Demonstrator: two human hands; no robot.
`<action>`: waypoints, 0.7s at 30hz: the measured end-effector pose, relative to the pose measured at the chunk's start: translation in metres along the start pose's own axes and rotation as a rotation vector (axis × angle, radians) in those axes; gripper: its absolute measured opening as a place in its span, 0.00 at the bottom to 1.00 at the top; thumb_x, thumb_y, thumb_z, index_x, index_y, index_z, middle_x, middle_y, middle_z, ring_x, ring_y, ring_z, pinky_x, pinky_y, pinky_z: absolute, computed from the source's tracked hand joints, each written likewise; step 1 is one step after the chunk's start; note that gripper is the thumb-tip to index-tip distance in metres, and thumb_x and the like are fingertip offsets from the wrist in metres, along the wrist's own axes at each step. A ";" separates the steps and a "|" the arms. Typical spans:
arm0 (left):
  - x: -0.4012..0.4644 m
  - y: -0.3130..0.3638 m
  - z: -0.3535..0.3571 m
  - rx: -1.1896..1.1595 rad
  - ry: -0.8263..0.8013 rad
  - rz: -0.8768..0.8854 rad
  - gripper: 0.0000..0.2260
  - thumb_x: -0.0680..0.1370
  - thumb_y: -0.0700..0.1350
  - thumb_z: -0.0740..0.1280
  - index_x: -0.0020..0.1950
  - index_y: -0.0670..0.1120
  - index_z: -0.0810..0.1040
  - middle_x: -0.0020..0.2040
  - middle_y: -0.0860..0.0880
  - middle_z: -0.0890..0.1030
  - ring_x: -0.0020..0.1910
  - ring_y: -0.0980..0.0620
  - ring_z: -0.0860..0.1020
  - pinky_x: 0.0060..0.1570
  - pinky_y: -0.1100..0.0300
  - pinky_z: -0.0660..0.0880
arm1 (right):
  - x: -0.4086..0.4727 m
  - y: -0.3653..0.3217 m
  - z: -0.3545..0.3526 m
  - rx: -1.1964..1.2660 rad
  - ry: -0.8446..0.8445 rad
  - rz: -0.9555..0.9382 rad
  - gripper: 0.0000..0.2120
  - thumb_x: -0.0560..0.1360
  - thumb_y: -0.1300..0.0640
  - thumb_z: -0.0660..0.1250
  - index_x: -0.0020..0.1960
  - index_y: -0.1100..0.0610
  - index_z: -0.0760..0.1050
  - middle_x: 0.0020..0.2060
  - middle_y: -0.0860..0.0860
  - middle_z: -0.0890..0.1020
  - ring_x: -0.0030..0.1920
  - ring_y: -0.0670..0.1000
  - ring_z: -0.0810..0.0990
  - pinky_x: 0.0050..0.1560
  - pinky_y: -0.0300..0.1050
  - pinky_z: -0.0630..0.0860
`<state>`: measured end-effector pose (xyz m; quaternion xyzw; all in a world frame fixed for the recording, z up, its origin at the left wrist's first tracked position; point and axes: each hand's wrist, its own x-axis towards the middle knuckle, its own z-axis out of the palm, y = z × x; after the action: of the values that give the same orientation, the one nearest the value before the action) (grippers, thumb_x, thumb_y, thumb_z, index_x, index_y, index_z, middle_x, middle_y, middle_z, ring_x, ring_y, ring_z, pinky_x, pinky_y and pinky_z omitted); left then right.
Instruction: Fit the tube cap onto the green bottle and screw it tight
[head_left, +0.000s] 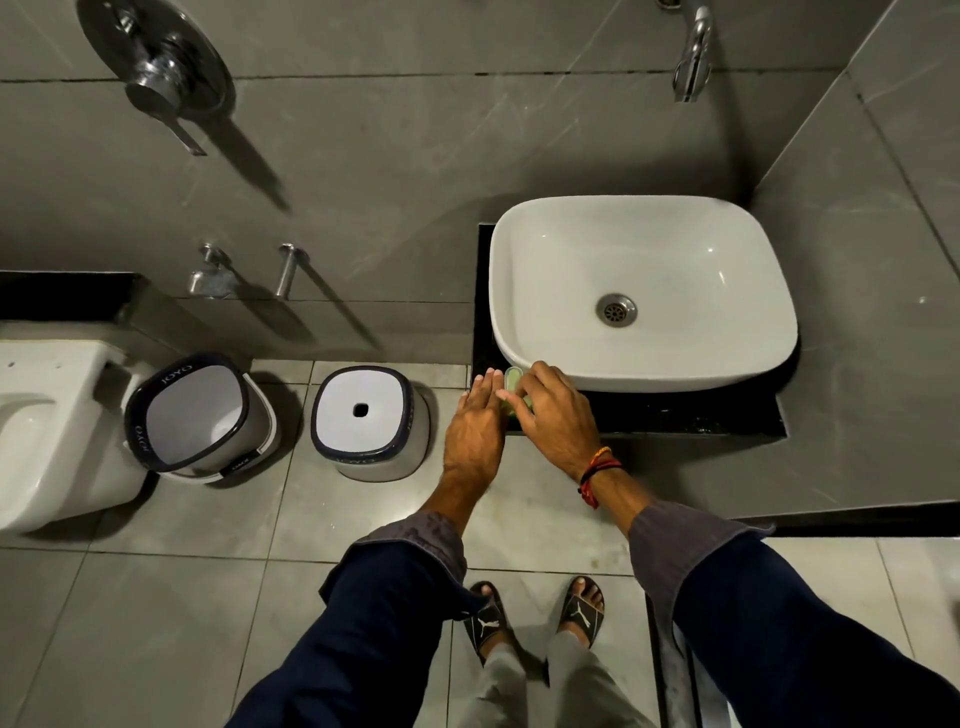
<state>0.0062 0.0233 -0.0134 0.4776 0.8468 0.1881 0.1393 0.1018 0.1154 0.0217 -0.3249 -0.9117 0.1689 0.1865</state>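
A pale green bottle (513, 378) stands at the front left corner of the black counter (675, 410), just left of the white basin. Only its light top and a sliver of its green side show between my hands. My left hand (475, 423) rests flat against its left side, fingers stretched forward. My right hand (556, 410) curls over it from the right, with fingertips on the top part. The tube cap cannot be told apart from the bottle here.
A white basin (644, 249) fills the counter, with a chrome tap (693, 57) on the wall above. On the floor to the left stand a white stool (370, 421), a bucket (200, 415) and a toilet (47, 431). My sandalled feet are below.
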 end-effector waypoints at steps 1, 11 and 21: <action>0.000 0.000 -0.001 0.003 0.001 0.001 0.29 0.84 0.34 0.59 0.83 0.43 0.52 0.83 0.44 0.56 0.83 0.46 0.54 0.81 0.54 0.56 | 0.000 0.000 0.000 0.018 -0.013 0.011 0.14 0.80 0.49 0.68 0.44 0.60 0.79 0.43 0.54 0.79 0.45 0.53 0.79 0.40 0.46 0.81; 0.000 0.004 -0.007 0.026 -0.024 -0.012 0.30 0.83 0.33 0.60 0.83 0.43 0.52 0.83 0.44 0.55 0.83 0.46 0.54 0.81 0.52 0.57 | 0.003 -0.004 0.002 0.141 -0.090 0.180 0.13 0.81 0.50 0.67 0.47 0.60 0.80 0.47 0.54 0.79 0.45 0.51 0.79 0.42 0.38 0.71; 0.000 0.005 -0.014 0.074 -0.062 0.010 0.31 0.83 0.34 0.60 0.83 0.43 0.50 0.84 0.45 0.54 0.83 0.44 0.54 0.80 0.50 0.58 | 0.006 -0.004 -0.008 0.150 -0.109 0.196 0.13 0.79 0.49 0.69 0.43 0.58 0.79 0.44 0.52 0.79 0.38 0.49 0.75 0.37 0.43 0.75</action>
<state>0.0039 0.0233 0.0011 0.4925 0.8460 0.1423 0.1469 0.0993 0.1179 0.0320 -0.3881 -0.8691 0.2713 0.1429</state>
